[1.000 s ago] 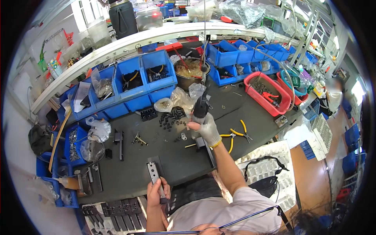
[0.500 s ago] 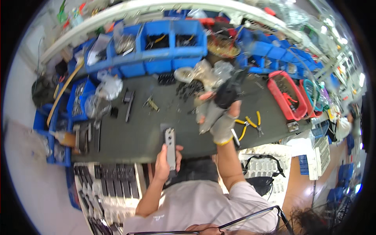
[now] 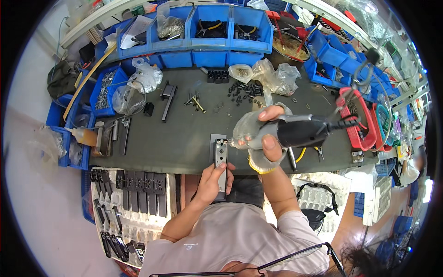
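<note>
My left hand (image 3: 212, 183) is closed round a long, narrow metal part (image 3: 221, 159) with holes down its face, held upright at the bench's near edge. My right hand (image 3: 265, 145), in a grey glove with bare fingertips, grips a black power screwdriver (image 3: 302, 131). The tool lies nearly level, its cord end to the right and its front end toward the part's far end. The glove hides most of that front end, so I cannot tell whether the bit touches the part.
Blue bins (image 3: 207, 32) line the back of the dark bench mat (image 3: 180, 134). Small black pieces (image 3: 247, 92) lie scattered near plastic bags (image 3: 281, 78). Yellow-handled pliers (image 3: 301, 154) and a red basket (image 3: 357, 120) are at right. Black parts fill a tray (image 3: 170, 184) at lower left.
My right hand has turned the screwdriver from a raised, steep tilt to nearly level, bringing its front end to the part. The left hand still holds the part. The view has shifted.
</note>
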{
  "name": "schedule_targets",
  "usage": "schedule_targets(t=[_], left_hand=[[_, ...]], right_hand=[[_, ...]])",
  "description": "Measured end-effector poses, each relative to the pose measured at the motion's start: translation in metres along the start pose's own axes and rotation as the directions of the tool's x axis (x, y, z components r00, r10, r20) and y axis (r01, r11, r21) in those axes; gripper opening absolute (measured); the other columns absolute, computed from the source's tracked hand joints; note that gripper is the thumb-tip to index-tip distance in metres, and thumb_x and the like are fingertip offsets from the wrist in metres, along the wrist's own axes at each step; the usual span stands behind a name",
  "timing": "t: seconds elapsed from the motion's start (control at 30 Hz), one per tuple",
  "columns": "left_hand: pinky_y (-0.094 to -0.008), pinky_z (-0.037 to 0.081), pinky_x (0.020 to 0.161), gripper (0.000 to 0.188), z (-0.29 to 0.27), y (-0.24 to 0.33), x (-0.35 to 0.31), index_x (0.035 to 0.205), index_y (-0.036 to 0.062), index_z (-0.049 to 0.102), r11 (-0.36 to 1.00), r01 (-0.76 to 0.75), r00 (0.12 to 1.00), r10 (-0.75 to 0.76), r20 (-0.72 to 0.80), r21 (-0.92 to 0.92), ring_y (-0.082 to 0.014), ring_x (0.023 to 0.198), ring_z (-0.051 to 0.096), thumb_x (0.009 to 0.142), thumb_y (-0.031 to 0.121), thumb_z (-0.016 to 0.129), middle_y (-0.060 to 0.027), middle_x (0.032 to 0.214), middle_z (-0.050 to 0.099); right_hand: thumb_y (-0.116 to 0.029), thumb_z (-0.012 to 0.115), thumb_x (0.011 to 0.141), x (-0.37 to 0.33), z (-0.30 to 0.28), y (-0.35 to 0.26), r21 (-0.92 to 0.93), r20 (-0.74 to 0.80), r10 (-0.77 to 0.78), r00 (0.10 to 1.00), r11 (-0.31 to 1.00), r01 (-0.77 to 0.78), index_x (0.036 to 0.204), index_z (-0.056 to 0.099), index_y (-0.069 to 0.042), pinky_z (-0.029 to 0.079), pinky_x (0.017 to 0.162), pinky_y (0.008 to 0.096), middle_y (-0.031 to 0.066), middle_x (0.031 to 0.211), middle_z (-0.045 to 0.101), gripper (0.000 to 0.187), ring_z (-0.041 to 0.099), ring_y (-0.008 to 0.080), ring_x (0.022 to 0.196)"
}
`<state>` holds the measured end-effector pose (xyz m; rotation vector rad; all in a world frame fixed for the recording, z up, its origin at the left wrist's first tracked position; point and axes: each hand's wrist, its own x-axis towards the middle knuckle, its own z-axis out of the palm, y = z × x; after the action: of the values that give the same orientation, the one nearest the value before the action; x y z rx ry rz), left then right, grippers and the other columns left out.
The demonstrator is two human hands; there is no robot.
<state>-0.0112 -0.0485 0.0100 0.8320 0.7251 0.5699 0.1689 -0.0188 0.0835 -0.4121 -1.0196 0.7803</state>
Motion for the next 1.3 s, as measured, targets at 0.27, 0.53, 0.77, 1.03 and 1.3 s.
schedule_targets(t=[0.27,0.53,0.77,1.03,1.3], left_hand=[[-0.029,0.045,0.05,0.041,0.002,0.0,0.0,0.107,-0.0041,0.056,1.0,-0.021,1.0,0.021,0.022,0.022,-0.0168,0.052,0.054,0.107,0.035,0.044,-0.0105,0.07,0.058],[-0.0292,0.045,0.05,0.039,0.008,0.0,0.001,0.104,-0.0028,0.057,1.0,-0.008,1.0,0.008,0.007,0.021,-0.0169,0.052,0.054,0.107,0.034,0.043,-0.0095,0.069,0.056],[-0.0291,0.045,0.049,0.04,0.011,0.003,-0.002,0.104,-0.0027,0.056,0.999,0.021,1.0,-0.021,0.009,0.04,-0.0166,0.051,0.054,0.107,0.034,0.043,-0.0088,0.068,0.056],[-0.0286,0.046,0.053,0.039,0.012,-0.002,-0.005,0.104,-0.0027,0.056,0.994,0.058,0.998,-0.054,0.041,-0.091,-0.0144,0.054,0.054,0.109,0.034,0.041,-0.0075,0.071,0.057],[-0.028,0.045,0.052,0.036,0.012,-0.007,-0.003,0.102,-0.0041,0.057,0.99,-0.073,0.997,0.076,-0.021,0.119,-0.0135,0.053,0.054,0.11,0.027,0.039,-0.0079,0.069,0.058]], right_hand=[[-0.031,0.076,0.087,0.002,0.002,0.007,0.059,-0.036,0.012,0.999,0.998,-0.01,0.112,0.045,-0.003,0.052,0.057,0.0334,0.0106,0.074,0.058,0.048,0.062,0.0209,0.063],[-0.042,0.079,0.085,-0.001,0.0,0.01,-0.026,-0.1,0.041,0.994,0.999,-0.044,0.109,0.042,-0.004,0.052,0.057,0.0262,0.006,0.079,0.056,0.058,0.062,0.0133,0.063],[-0.038,0.079,0.086,-0.002,-0.006,0.015,0.093,-0.031,-0.02,0.999,0.995,0.022,0.107,0.041,-0.004,0.051,0.056,0.0283,0.0074,0.074,0.057,0.055,0.061,0.0154,0.062],[-0.038,0.079,0.086,-0.006,0.0,0.008,0.021,-0.105,0.01,0.994,1.0,-0.007,0.102,0.04,-0.005,0.052,0.057,0.029,0.0082,0.074,0.057,0.053,0.061,0.0165,0.061],[-0.04,0.079,0.086,-0.005,0.006,0.007,-0.05,-0.057,-0.01,0.998,0.999,0.007,0.1,0.039,-0.006,0.052,0.057,0.0297,0.0072,0.074,0.056,0.054,0.061,0.0158,0.064]])
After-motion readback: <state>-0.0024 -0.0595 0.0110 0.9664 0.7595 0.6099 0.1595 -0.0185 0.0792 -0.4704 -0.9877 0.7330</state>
